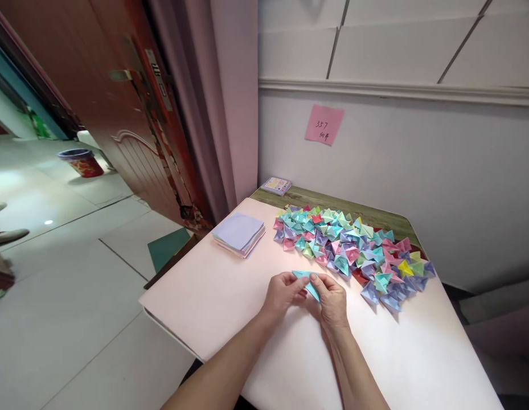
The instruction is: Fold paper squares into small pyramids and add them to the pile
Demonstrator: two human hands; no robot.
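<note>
A light-blue sheet of origami paper [313, 292], folded to a triangle, is held between both hands just above the pale pink tabletop [230, 296]. My left hand [282, 294] pinches its left side, fingers closed. On the right side, my right hand [331, 297] grips it with the thumb on top; the fingers beneath are partly hidden. Beyond the hands spreads a heap of small folded paper pieces [341, 242] in blue, purple, pink, green, yellow and red. A stack of square paper sheets [239, 233], lilac on top, lies to the left.
At the table's back corner lies a small printed packet [276, 185]. A pink note [324, 124] with handwriting hangs on the wall. To the left are a brown door [93, 68], a purple curtain [234, 102], a red bucket [82, 164] and a person's shoe [10, 236].
</note>
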